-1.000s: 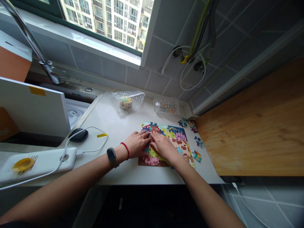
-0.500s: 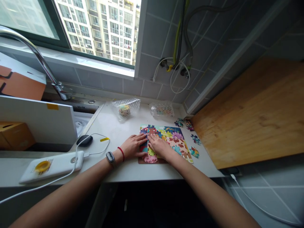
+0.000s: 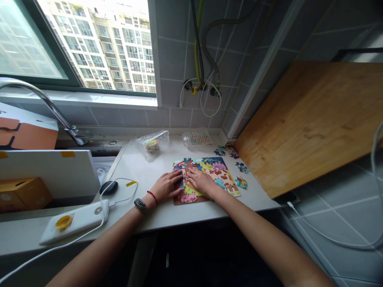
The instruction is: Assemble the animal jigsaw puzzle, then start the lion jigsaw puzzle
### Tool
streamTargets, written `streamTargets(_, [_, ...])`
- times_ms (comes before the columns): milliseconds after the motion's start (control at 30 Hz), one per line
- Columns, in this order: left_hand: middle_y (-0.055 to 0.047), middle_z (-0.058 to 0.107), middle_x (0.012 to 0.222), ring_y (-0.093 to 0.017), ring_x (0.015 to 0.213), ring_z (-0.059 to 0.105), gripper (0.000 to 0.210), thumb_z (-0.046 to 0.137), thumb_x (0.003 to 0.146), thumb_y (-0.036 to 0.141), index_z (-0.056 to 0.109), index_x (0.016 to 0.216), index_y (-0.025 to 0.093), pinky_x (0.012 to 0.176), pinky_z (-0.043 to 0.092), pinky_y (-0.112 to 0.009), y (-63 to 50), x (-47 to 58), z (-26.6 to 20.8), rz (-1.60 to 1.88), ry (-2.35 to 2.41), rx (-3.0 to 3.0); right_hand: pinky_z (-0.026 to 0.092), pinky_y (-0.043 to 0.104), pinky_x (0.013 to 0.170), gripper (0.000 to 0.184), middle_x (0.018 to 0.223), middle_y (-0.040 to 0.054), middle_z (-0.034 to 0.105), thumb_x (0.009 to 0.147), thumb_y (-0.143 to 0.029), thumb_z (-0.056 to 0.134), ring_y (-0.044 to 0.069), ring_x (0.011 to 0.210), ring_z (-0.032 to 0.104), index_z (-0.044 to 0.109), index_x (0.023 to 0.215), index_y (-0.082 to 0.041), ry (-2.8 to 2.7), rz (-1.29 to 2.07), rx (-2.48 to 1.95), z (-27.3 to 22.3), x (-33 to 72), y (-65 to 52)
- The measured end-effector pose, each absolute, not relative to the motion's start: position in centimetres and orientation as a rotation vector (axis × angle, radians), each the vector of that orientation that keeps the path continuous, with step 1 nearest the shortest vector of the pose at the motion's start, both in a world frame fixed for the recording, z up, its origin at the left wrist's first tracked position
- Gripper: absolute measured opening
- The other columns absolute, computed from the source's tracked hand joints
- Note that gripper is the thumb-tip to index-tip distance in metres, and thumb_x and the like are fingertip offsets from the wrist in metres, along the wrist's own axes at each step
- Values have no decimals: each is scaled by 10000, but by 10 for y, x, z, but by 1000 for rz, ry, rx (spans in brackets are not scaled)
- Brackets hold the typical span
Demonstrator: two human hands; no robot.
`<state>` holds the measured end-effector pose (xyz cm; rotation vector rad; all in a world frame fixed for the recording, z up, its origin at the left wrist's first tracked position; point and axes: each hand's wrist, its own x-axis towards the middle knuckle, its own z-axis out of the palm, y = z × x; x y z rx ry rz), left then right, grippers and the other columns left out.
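A colourful jigsaw puzzle (image 3: 220, 174) with cartoon animals lies flat near the front edge of the counter. My left hand (image 3: 165, 185) rests at its left edge, fingers stretched out over the border pieces. On the inner left part of the picture lies my right hand (image 3: 201, 180), flat, with its fingers spread toward the left hand. Neither hand grips anything. The pieces under both palms are hidden. Loose puzzle pieces (image 3: 241, 182) lie to the right of the puzzle, and more pieces (image 3: 231, 151) form a small heap at the back right.
Behind the puzzle are a clear bubble bag of pieces (image 3: 153, 146) and a second bubble-wrapped pack (image 3: 196, 138). At left sit a white power bank (image 3: 80, 223) with a cable, a black mouse (image 3: 108, 187) and a sink tap (image 3: 56, 113). A wooden board (image 3: 314, 131) leans at right.
The camera view has shifted and tilted. Both hands stay on the left part of the puzzle, with only slight finger movement; the gap between their fingertips looks a little wider.
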<state>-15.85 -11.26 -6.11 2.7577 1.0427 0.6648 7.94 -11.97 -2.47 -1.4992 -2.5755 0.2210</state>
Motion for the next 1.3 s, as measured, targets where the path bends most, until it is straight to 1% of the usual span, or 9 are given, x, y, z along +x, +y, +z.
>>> streamTargets(233, [-154,620,1454,-356,1400,543,494,577,974,543,654,1324,202,1121,506,-540,-109,-161,-63,814,1037,2731,453,397,1186,364,1479,172,616,1012,-187,564,271,1413,556,677,1351,-117,-2539,180,-1454,-24,76,-130])
streamTargets(367, [-147,637,1407,-342,1339,581,450,489,1022,535,644,1292,210,1094,515,-533,-104,-164,-67,891,1144,2662,425,330,1193,336,1510,108,603,1022,-266,599,213,1426,535,701,1331,-186,-2491,192,-1497,-3,99,-121])
streamTargets(467, [-148,645,1381,-341,1324,585,453,443,1039,537,635,1280,204,1092,506,-533,-101,-166,-68,916,1200,2622,399,289,1187,325,1425,58,677,1034,-299,583,173,1373,571,707,1329,-242,-2351,195,-1740,23,147,-110])
streamTargets(567, [-151,644,1371,-342,1323,580,469,410,1046,542,614,1291,198,1099,492,-532,-99,-167,-68,905,1233,2606,498,332,1068,322,1341,118,716,1045,-304,527,236,1235,669,743,1260,-202,-2202,184,-1989,43,215,-106])
streamTargets(667, [-161,629,1387,-346,1328,570,495,388,1046,550,592,1312,186,1110,474,-535,-100,-167,-67,887,1263,2598,535,343,979,252,1196,157,767,977,-262,625,279,1137,716,783,1149,-166,-2099,211,-2234,49,278,-111])
streamTargets(767, [-159,622,1399,-343,1331,567,506,369,1041,556,582,1320,192,1121,460,-535,-101,-166,-64,845,1294,2582,543,334,949,224,1132,164,781,901,-219,717,290,1093,734,792,1104,-160,-2070,241,-2367,41,316,-120])
streamTargets(967, [-165,629,1386,-337,1289,596,548,337,1030,580,585,1312,181,1105,473,-515,-105,-163,-57,744,1378,2552,514,314,998,460,1312,147,712,881,-102,665,273,1203,674,682,1333,-185,-2146,184,-2287,14,333,-126])
streamTargets(1167, [-181,592,1430,-335,1315,575,574,321,1031,587,557,1344,167,1117,453,-521,-110,-157,-48,616,1472,2522,521,323,946,328,1227,201,692,939,-83,531,287,1091,688,745,1186,-118,-2084,103,-2238,-6,332,-127])
streamTargets(1300, [-186,582,1434,-338,1328,559,583,309,1033,582,544,1354,156,1124,443,-531,-113,-153,-43,564,1499,2508,529,337,946,414,1277,228,643,980,-57,398,286,1078,687,750,1195,-86,-2020,62,-2208,-21,327,-138])
